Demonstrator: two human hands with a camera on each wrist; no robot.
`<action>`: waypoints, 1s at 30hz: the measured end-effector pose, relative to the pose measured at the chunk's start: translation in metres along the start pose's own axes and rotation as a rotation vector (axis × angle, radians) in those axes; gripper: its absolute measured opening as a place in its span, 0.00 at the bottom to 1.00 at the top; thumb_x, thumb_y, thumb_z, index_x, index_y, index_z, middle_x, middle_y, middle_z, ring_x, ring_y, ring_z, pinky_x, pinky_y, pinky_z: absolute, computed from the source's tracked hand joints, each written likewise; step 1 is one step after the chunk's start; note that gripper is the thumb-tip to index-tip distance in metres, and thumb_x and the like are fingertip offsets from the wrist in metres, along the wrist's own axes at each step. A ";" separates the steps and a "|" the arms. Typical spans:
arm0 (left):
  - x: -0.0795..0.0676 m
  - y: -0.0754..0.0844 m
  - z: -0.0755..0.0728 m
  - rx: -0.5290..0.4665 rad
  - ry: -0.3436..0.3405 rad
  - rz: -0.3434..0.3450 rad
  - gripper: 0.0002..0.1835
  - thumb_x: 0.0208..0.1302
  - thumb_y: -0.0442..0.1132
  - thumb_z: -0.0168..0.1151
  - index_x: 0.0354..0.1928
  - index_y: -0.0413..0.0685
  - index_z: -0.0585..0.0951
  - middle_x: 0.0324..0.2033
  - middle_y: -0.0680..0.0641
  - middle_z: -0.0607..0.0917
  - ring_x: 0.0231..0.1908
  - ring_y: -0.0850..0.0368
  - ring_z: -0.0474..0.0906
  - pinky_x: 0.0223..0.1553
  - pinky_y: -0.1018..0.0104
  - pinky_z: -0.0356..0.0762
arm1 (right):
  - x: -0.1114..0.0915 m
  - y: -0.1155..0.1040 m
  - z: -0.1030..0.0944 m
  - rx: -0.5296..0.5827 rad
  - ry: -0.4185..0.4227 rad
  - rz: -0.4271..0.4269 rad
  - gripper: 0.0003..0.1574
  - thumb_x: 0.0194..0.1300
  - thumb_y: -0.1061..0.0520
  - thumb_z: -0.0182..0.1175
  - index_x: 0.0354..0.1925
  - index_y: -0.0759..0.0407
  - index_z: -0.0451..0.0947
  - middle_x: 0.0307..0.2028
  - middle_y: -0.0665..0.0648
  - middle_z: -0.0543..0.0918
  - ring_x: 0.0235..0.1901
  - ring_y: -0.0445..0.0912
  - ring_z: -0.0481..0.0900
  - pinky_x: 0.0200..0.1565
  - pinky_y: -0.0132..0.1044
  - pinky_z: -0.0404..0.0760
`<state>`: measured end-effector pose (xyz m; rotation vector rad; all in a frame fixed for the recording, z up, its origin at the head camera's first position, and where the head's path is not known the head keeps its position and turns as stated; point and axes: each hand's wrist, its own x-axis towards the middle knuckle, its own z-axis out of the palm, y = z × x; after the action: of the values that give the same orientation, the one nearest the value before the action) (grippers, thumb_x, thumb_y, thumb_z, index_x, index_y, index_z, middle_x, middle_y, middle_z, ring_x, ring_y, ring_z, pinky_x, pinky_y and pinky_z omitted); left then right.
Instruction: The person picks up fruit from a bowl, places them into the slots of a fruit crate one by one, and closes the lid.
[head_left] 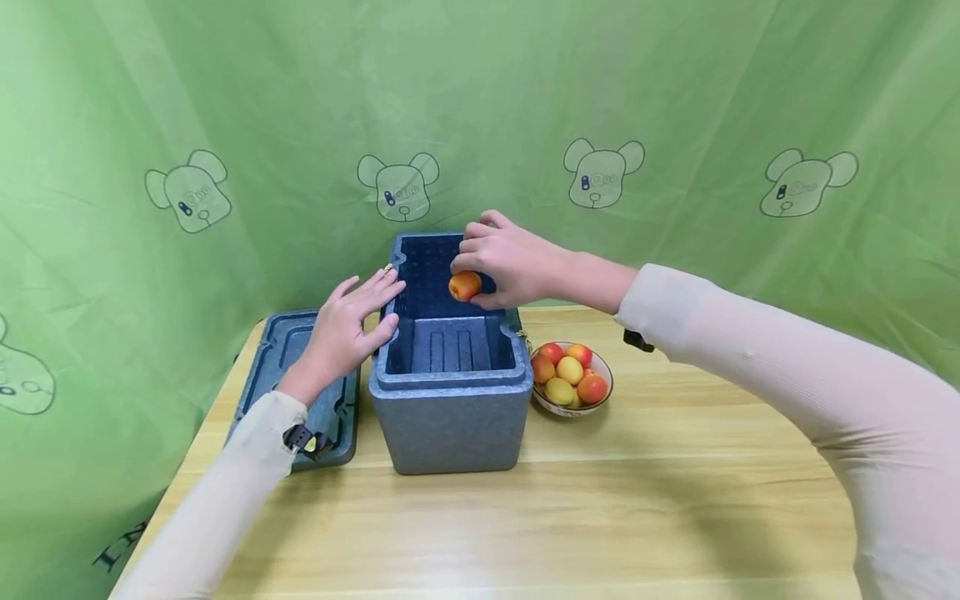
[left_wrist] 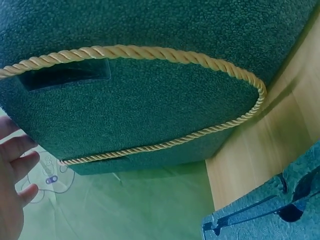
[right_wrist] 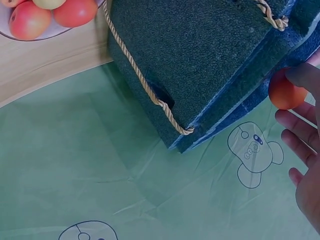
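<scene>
A dark blue-grey foam box stands without its lid on the table. Over its opening, my right hand pinches an orange-red fruit, perhaps an apricot or small peach, between thumb and fingers. The right wrist view shows the same fruit between thumb and fingertips, above the box rim. My left hand rests its extended fingers at the box's left rim. In the left wrist view a twisted yellow rope runs along the box side, with the left fingers at the edge.
Right of the box, a bowl holds several red and yellow fruits. The box's lid lies flat on the left of the wooden table, partly under the left forearm. A green printed curtain hangs behind.
</scene>
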<state>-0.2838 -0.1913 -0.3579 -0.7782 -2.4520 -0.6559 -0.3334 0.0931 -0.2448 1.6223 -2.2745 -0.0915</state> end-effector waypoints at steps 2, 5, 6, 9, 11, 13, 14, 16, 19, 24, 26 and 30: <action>0.000 0.001 0.000 0.003 0.008 0.002 0.29 0.71 0.51 0.51 0.71 0.49 0.75 0.73 0.44 0.72 0.74 0.46 0.67 0.77 0.42 0.54 | 0.000 0.001 0.000 0.002 -0.002 0.003 0.22 0.54 0.51 0.76 0.46 0.58 0.85 0.37 0.56 0.86 0.45 0.55 0.75 0.61 0.57 0.67; 0.000 0.001 0.000 -0.012 0.009 0.001 0.29 0.71 0.51 0.51 0.71 0.48 0.75 0.73 0.44 0.72 0.74 0.46 0.67 0.77 0.42 0.54 | -0.001 0.000 0.000 0.000 -0.017 0.005 0.22 0.55 0.51 0.75 0.47 0.58 0.85 0.38 0.56 0.87 0.45 0.55 0.75 0.61 0.58 0.66; -0.001 0.001 0.000 -0.023 0.003 -0.002 0.29 0.72 0.51 0.50 0.71 0.48 0.75 0.73 0.44 0.71 0.74 0.47 0.67 0.77 0.42 0.54 | -0.001 0.000 0.000 -0.001 -0.023 0.006 0.23 0.56 0.50 0.75 0.48 0.58 0.85 0.39 0.56 0.87 0.46 0.55 0.75 0.61 0.58 0.66; -0.001 0.000 0.001 -0.051 -0.017 -0.016 0.29 0.72 0.50 0.50 0.72 0.48 0.74 0.74 0.45 0.70 0.74 0.47 0.66 0.77 0.42 0.54 | -0.002 0.000 0.001 -0.013 -0.037 0.009 0.26 0.57 0.48 0.74 0.51 0.58 0.85 0.41 0.56 0.87 0.47 0.55 0.75 0.62 0.58 0.66; -0.002 0.000 0.002 -0.064 -0.027 -0.023 0.29 0.72 0.49 0.50 0.72 0.48 0.73 0.74 0.45 0.69 0.75 0.47 0.66 0.78 0.42 0.53 | -0.003 0.000 0.001 -0.023 -0.038 0.009 0.27 0.57 0.47 0.74 0.53 0.59 0.85 0.42 0.56 0.87 0.47 0.55 0.75 0.62 0.58 0.67; -0.002 0.000 0.002 -0.070 -0.024 -0.022 0.29 0.72 0.49 0.51 0.72 0.48 0.73 0.74 0.45 0.69 0.74 0.47 0.66 0.77 0.42 0.53 | -0.003 0.000 0.001 -0.028 -0.031 0.008 0.28 0.57 0.47 0.74 0.53 0.58 0.85 0.42 0.56 0.87 0.47 0.55 0.75 0.61 0.58 0.67; -0.002 0.000 0.002 -0.070 -0.020 -0.018 0.29 0.72 0.48 0.51 0.72 0.48 0.73 0.74 0.45 0.69 0.74 0.47 0.66 0.77 0.42 0.53 | -0.003 0.001 0.001 -0.030 -0.026 0.006 0.28 0.57 0.47 0.74 0.53 0.58 0.85 0.42 0.56 0.87 0.48 0.55 0.76 0.61 0.58 0.67; -0.001 -0.001 0.002 -0.069 -0.007 -0.005 0.29 0.71 0.47 0.51 0.72 0.48 0.74 0.74 0.44 0.70 0.74 0.46 0.67 0.77 0.41 0.54 | -0.004 0.002 0.000 -0.032 -0.015 0.004 0.28 0.57 0.47 0.74 0.53 0.58 0.85 0.43 0.56 0.87 0.48 0.55 0.76 0.61 0.58 0.67; -0.001 -0.002 0.003 -0.067 0.010 0.009 0.28 0.72 0.47 0.51 0.72 0.48 0.74 0.74 0.44 0.70 0.74 0.46 0.67 0.77 0.41 0.54 | -0.007 0.003 -0.001 -0.032 0.005 0.006 0.27 0.57 0.47 0.74 0.52 0.58 0.85 0.43 0.56 0.87 0.48 0.55 0.76 0.60 0.58 0.67; -0.001 -0.006 0.005 -0.081 0.026 0.016 0.28 0.72 0.46 0.51 0.72 0.49 0.73 0.74 0.45 0.70 0.74 0.47 0.67 0.77 0.41 0.54 | -0.013 0.006 -0.003 -0.019 0.036 0.010 0.27 0.55 0.48 0.75 0.51 0.59 0.85 0.42 0.56 0.87 0.47 0.55 0.75 0.59 0.58 0.67; -0.001 -0.008 0.006 -0.090 0.030 0.018 0.28 0.71 0.44 0.52 0.72 0.49 0.73 0.74 0.45 0.70 0.74 0.47 0.66 0.77 0.41 0.54 | -0.017 0.008 -0.003 -0.013 0.045 0.019 0.27 0.55 0.49 0.75 0.51 0.59 0.85 0.42 0.56 0.87 0.48 0.55 0.76 0.59 0.59 0.67; -0.002 -0.010 0.008 -0.104 0.032 0.021 0.28 0.72 0.44 0.52 0.72 0.50 0.73 0.74 0.45 0.69 0.75 0.47 0.66 0.77 0.40 0.54 | -0.028 0.012 0.000 0.015 0.065 0.053 0.26 0.55 0.50 0.74 0.51 0.59 0.85 0.42 0.57 0.87 0.48 0.55 0.76 0.60 0.59 0.67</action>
<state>-0.2911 -0.1946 -0.3684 -0.8252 -2.3934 -0.7872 -0.3363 0.1234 -0.2481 1.5479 -2.2727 -0.0089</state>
